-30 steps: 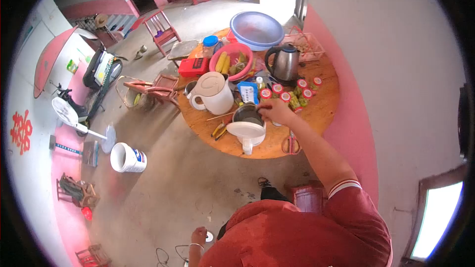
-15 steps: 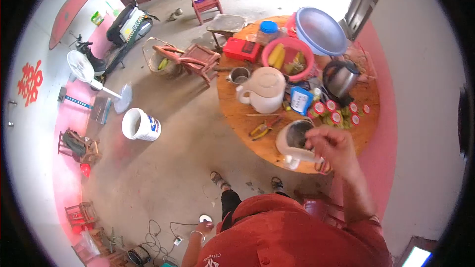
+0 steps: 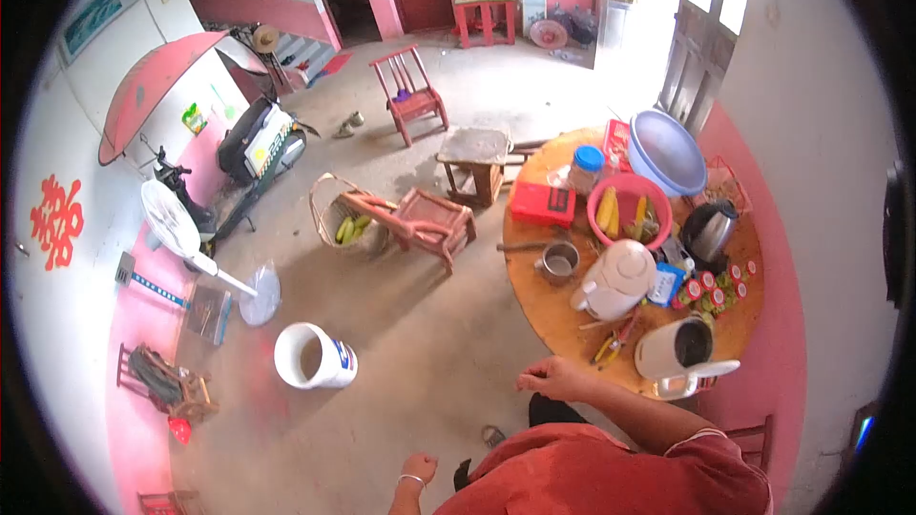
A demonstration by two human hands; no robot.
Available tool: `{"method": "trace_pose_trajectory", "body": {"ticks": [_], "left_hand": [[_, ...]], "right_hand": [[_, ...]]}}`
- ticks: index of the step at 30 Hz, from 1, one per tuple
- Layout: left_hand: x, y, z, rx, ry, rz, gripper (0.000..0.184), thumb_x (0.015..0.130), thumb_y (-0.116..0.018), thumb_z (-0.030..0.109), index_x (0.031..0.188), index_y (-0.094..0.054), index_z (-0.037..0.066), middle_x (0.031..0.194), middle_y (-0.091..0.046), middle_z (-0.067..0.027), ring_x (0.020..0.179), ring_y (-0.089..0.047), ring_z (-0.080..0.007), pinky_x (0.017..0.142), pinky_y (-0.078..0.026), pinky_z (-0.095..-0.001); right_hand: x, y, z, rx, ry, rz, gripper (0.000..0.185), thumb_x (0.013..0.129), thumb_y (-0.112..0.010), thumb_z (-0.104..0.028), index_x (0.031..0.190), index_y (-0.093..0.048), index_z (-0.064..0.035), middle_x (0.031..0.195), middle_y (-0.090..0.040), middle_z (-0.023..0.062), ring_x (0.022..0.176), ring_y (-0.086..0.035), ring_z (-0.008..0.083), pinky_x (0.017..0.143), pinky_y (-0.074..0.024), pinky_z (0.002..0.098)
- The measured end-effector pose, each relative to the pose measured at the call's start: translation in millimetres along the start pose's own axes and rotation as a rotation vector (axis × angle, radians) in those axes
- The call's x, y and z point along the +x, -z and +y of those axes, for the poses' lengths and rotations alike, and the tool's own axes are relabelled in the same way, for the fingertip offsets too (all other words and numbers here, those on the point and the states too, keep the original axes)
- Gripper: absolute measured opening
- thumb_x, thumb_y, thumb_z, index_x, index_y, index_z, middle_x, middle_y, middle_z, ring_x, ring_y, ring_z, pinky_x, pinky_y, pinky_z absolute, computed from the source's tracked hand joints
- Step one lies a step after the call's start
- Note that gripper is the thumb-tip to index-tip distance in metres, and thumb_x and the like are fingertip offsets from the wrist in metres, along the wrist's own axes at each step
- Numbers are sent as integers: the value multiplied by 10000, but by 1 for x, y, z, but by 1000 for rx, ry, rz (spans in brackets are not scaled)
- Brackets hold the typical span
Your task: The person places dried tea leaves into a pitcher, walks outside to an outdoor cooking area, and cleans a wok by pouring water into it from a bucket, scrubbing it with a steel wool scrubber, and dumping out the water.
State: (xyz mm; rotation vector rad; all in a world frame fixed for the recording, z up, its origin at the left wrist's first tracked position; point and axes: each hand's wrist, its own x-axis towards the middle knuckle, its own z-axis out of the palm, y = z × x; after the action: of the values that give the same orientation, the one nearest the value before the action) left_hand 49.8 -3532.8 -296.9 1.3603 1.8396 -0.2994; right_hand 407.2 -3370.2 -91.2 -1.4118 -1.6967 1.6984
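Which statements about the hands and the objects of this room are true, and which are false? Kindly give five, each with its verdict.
1. The white pitcher nearest to the person has its lid open. True.
2. The yellow corn cobs lie in the blue basin. False: they lie in the pink bowl.
3. There is a pale bracelet on the wrist of the left hand. True.
4. The white bucket stands on the table. False: it stands on the floor.
5. The right hand is inside the opened pitcher. False: it is outside, to the left of it in the picture.
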Motion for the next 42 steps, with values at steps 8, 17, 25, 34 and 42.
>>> {"method": "trace_pose_trajectory", "body": {"ticks": [8,17,25,34,42], "left_hand": [[110,78,-12,-75,23,14,444,852,-397,405,921,-638,38,983,-592,-222,923,-561,-398,811,-438,-455],[175,171,-56,60,161,-148,380,828,-399,331,897,-643,47,954,-596,-228,914,-567,-400,813,-439,-463],[251,272,-85,-3,137,-113,292,775,-443,251,870,-658,79,929,-617,-210,871,-602,-356,766,-465,-425],[376,564,-139,-817,-341,394,171,875,-538,189,978,-560,55,801,-594,-6,699,-523,-75,638,-450,-262],[243,945,-27,-856,-1449,796,441,858,-409,364,1003,-521,-37,1140,-464,-237,1014,-471,-342,905,-360,-432]], "right_hand": [[155,9,-10,-53,-230,-128,334,874,-504,-373,871,-683,-91,666,-580,22,609,-527,116,611,-459,278],[331,18,-61,-304,-79,-315,338,842,-493,-376,834,-684,-97,745,-649,110,736,-612,251,725,-472,348],[477,1,-63,-459,89,-256,281,810,-519,-335,887,-661,-104,753,-653,76,700,-620,268,688,-486,379],[640,-55,-82,-479,-168,-148,233,775,-501,-285,676,-625,-116,588,-612,43,504,-604,164,534,-489,324],[742,-67,-127,-754,79,-383,187,728,-506,-221,629,-613,-105,545,-597,53,495,-592,193,490,-474,337]]}}
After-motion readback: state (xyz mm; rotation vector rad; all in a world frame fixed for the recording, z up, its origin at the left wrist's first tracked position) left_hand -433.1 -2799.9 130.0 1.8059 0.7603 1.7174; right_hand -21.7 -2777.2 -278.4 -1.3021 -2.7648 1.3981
